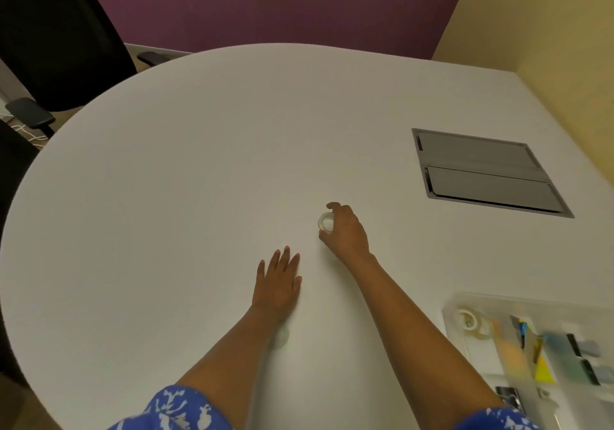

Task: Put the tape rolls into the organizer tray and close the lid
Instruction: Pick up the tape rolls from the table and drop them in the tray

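- right hand [345, 230] curls its fingers around a clear tape roll [326, 222] near the middle of the white table [166, 180].
- left hand [277, 283] lies flat, fingers spread, holding nothing.
- organizer tray [545, 350] sits at the right edge, well apart, another tape roll [468, 321] inside.

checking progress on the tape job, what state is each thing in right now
right hand: closed on a tape roll
left hand: flat on the table, empty
organizer tray: lid open, one tape roll already inside
table hatch: shut
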`<control>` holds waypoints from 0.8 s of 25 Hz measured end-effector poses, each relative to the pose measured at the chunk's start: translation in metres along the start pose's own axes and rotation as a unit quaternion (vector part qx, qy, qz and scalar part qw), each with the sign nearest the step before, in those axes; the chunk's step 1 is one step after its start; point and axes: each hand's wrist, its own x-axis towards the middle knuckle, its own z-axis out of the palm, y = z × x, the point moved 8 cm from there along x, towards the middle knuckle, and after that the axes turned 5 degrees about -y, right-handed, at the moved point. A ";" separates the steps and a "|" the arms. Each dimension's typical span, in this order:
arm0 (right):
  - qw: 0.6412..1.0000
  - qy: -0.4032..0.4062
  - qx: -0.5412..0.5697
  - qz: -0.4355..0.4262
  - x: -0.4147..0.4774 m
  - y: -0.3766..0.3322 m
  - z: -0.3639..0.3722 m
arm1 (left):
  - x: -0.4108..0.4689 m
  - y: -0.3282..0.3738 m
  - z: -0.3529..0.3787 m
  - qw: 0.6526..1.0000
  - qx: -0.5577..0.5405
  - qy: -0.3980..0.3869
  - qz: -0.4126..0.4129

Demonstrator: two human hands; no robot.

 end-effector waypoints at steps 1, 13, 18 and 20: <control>1.000 0.001 -0.007 0.004 -0.007 0.010 -0.009 | -0.005 0.006 0.003 1.000 0.004 -0.008 -0.002; 0.995 0.054 0.009 0.081 -0.104 0.131 -0.091 | -0.065 0.083 0.043 1.000 0.004 -0.014 -0.002; 0.991 0.073 0.015 0.114 -0.140 0.179 -0.106 | -0.075 0.101 0.056 1.000 -0.010 -0.001 -0.019; 0.990 0.062 -0.001 0.127 -0.154 0.198 -0.103 | -0.078 0.106 0.060 1.000 -0.013 0.004 -0.027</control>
